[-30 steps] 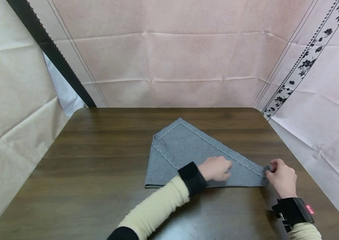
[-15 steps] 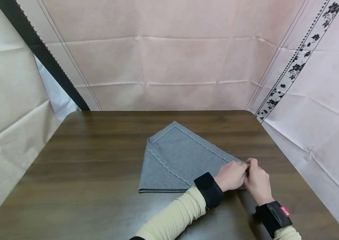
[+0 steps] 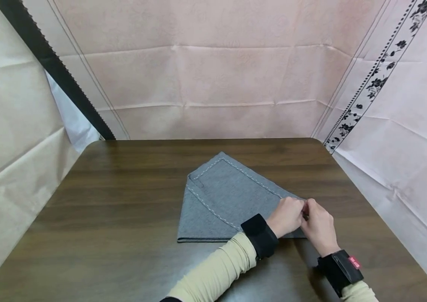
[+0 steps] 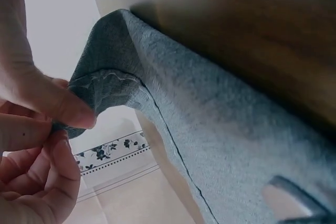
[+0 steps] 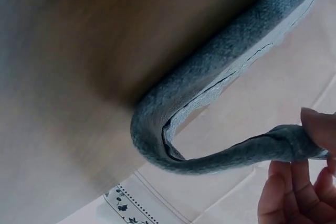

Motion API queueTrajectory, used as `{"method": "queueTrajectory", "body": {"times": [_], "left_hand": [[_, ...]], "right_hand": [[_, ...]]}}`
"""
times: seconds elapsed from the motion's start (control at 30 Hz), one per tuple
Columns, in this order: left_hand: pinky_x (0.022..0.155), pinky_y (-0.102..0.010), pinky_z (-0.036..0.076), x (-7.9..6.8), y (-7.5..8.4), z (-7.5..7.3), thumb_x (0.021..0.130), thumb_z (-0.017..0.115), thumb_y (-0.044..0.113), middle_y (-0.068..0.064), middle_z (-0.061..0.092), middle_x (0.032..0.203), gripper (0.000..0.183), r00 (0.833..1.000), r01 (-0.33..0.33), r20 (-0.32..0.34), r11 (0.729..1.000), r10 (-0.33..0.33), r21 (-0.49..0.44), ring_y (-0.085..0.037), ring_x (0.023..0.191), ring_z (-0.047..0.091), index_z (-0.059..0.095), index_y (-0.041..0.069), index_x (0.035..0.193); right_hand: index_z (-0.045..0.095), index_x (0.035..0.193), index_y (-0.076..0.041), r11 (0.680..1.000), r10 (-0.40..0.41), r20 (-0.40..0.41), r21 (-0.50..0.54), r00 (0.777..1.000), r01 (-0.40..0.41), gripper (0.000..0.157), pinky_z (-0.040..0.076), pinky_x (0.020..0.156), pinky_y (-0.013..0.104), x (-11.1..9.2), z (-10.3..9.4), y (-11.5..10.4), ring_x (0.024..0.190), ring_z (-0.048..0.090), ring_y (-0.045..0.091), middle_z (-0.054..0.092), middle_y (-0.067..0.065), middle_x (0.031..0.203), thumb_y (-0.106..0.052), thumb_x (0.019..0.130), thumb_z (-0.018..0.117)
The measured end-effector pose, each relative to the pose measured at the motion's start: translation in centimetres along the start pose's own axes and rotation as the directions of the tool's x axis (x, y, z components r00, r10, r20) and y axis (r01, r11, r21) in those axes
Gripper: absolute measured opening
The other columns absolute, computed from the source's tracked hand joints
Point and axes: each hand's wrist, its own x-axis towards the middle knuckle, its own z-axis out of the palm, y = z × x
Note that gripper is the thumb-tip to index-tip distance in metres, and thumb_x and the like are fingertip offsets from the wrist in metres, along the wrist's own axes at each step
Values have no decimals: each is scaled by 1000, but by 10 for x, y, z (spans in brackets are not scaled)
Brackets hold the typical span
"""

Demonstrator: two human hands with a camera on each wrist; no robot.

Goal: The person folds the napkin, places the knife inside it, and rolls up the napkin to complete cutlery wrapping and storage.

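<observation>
A folded grey-blue cloth (image 3: 228, 201) with pale stitched lines lies on the wooden table, tapering toward the right. At that narrow end my left hand (image 3: 286, 216) and right hand (image 3: 318, 226) meet, fingertips close together, and both pinch the cloth. The left wrist view has the end of the cloth (image 4: 210, 108) lifted and bent over, its tip held between the fingers. From the right wrist, the cloth (image 5: 199, 77) makes a U-shaped bend, its raised end pinched between a thumb and fingers. In the head view the hands hide the tip.
The dark wooden table (image 3: 104, 218) extends around the cloth, with rounded far corners. Creased pale sheets (image 3: 236, 75) hang behind and at both sides, one with a black flower border (image 3: 376, 84). A black strip (image 3: 55, 67) slants down at the left.
My left hand has moved right from over the cloth to meet the right hand. The right hand has come left, bringing the narrow end of the cloth inward. Over the last half second little moves.
</observation>
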Motion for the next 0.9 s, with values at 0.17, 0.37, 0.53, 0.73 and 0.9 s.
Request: {"method": "queueTrajectory", "body": {"times": [0.17,0.37,0.53,0.73,0.9], "left_hand": [[54,-11,29,0,-1,-2,84,58,2,4,52,67,10,1000,23,9,1000,-23,-1,-3,55,44,59,11,80],[53,-11,32,-1,-2,-4,87,56,4,2,57,73,11,998,60,39,996,-57,-62,-3,57,46,59,8,96],[53,-12,31,-2,-3,-5,87,56,6,2,57,73,12,998,57,28,997,-56,-59,-4,56,44,60,8,98],[58,-12,36,-2,0,-8,86,56,6,1,61,80,12,1000,11,-25,999,-12,-32,-5,65,52,62,8,97],[61,-12,37,-1,5,-16,86,56,6,1,62,83,13,999,-12,-50,1000,11,-22,-6,69,53,62,8,97]], "right_hand": [[54,68,0,999,-20,-10,-29,1000,20,19,41,49,39,-2,0,0,53,48,21,51,9,62,5,65,72],[48,63,-3,996,-48,-3,-76,999,48,27,34,44,34,-4,-2,0,47,40,17,42,4,56,3,64,74],[45,61,-5,994,-22,39,-102,999,26,30,30,42,31,-5,-6,-1,44,36,15,37,1,53,0,65,74],[47,59,-4,987,29,114,-159,993,-11,27,35,38,40,-8,-9,1,43,47,29,47,8,52,-3,68,73],[49,60,-3,984,74,137,-171,988,-50,22,36,40,47,-11,-14,7,47,51,38,54,13,56,0,68,69]]}}
